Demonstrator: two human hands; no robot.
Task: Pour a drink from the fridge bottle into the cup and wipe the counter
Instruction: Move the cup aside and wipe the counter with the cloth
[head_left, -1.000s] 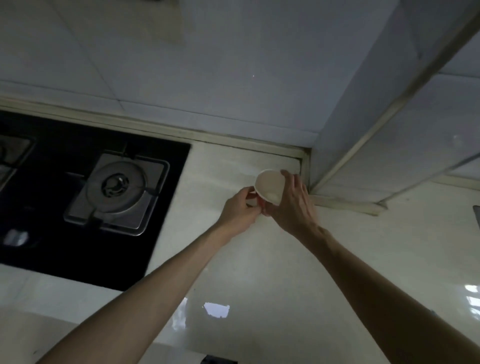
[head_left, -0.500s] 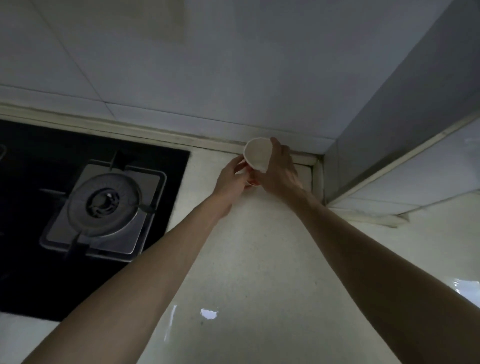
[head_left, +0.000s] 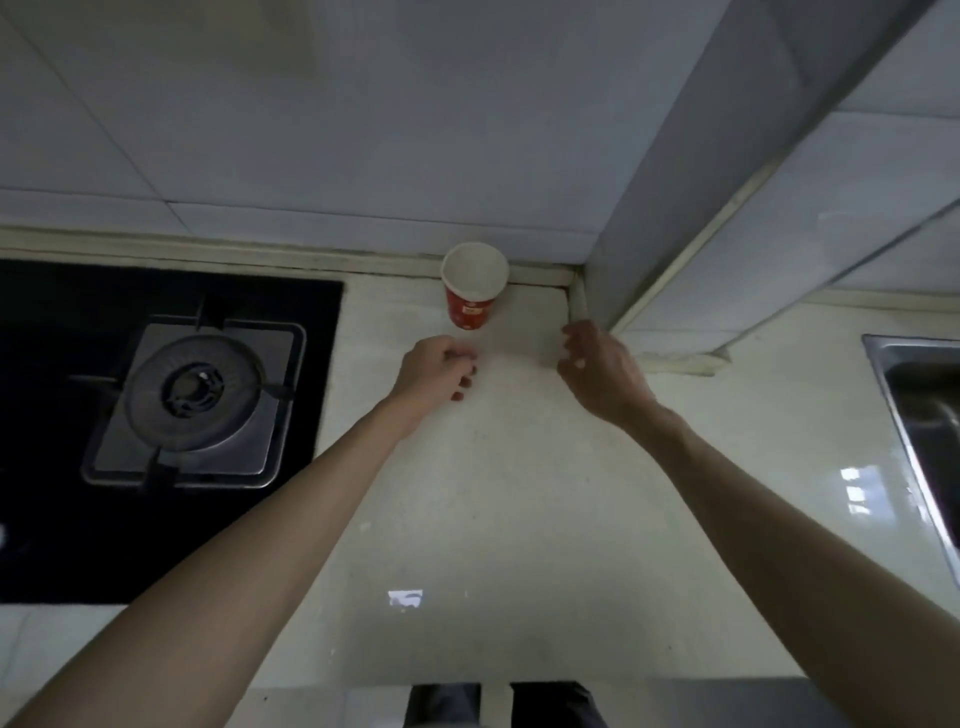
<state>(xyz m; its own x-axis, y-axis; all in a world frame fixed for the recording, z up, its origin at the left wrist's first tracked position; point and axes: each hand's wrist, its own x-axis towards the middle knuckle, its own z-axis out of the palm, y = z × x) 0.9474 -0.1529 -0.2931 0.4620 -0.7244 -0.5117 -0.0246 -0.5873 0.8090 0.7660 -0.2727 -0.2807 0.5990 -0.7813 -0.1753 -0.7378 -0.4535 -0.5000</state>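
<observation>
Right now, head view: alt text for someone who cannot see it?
A red paper cup stands upright at the back of the pale counter, by the tiled wall, with neither hand touching it. The left hand and right hand hover just before it, fingers loosely curled, holding nothing. A gas hob lies left.

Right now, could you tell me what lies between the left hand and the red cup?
Only bare counter: in the head view the left hand hovers just short of the cup.

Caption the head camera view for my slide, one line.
Red paper cup stands upright on the counter by the wall, left hand and right hand empty nearby, gas burner at left.
</observation>
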